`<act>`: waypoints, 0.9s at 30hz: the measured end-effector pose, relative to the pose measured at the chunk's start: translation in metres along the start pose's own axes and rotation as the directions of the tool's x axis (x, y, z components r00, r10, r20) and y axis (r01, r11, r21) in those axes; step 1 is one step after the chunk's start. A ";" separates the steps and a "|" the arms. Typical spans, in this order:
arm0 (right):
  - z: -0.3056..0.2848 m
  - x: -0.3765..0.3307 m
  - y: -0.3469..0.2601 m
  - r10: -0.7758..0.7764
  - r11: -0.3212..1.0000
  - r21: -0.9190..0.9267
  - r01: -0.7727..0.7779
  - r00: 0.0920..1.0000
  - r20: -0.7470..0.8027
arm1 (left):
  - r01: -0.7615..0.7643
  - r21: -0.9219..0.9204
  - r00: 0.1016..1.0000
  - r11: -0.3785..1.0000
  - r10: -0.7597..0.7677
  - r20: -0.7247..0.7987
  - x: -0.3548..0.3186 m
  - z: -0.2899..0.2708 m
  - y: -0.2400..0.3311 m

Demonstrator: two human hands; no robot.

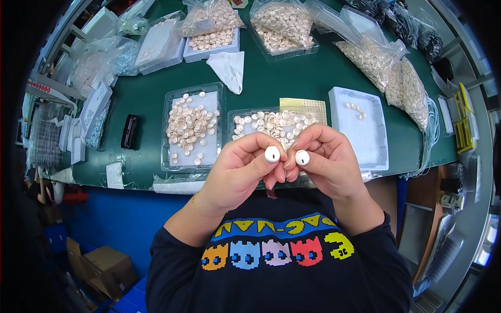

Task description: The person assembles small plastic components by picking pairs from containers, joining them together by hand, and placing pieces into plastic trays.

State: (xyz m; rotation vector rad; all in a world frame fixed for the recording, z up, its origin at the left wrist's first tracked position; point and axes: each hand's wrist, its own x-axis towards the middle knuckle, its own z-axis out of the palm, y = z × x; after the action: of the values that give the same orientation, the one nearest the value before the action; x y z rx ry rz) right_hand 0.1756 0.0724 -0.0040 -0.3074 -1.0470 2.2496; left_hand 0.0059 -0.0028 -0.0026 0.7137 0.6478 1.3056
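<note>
Hands raised close together above the near edge of a green counter (292,78), each pinching one small white rounded cap between thumb and fingertips: left hand (240,167) clamped on the left white cap (272,154), right hand (326,161) clamped on the right white cap (302,157), the two caps just beside each other, slotted faces turned up toward the camera. Directly behind the hands, a clear tray of loose cream pieces (271,122); to its left, a second clear tray (190,128) holding a loose heap; to the right, a white tray (360,130) bearing only a few pieces at its far end. Farther back, bulging plastic bags (376,60) and more filled trays (284,26), plus a folded white cloth (228,68). Judging by the nearly bare white tray against the full trays and bags, sorting or checking looks barely begun, with most of the stock left to handle.
</note>
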 end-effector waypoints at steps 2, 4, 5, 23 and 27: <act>0.000 0.000 0.000 0.014 0.999 0.030 -0.014 1.000 0.009 | 0.030 -0.086 0.998 0.996 -0.025 0.063 0.001 0.000 0.000; 0.000 0.000 -0.001 0.027 0.998 0.060 -0.028 0.999 0.017 | 0.044 -0.116 0.996 0.992 -0.034 0.088 0.002 -0.001 -0.002; 0.000 0.000 -0.001 0.049 0.995 0.082 -0.051 0.999 0.018 | 0.058 -0.145 0.993 0.988 -0.042 0.114 0.002 -0.002 -0.003; -0.002 0.002 0.001 0.215 0.943 0.257 -0.210 0.976 0.008 | 0.170 -0.388 0.975 0.906 -0.099 0.197 0.003 -0.005 -0.008; 0.000 0.001 0.001 0.205 0.954 0.226 -0.198 0.979 -0.008 | 0.157 -0.373 0.979 0.915 -0.094 0.182 0.002 -0.006 -0.009</act>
State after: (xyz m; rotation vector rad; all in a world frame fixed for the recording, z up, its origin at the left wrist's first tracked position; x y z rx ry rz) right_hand 0.1743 0.0729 -0.0049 -0.3655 -0.7640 2.5100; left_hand 0.0075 -0.0010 -0.0131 0.4386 0.2855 1.1949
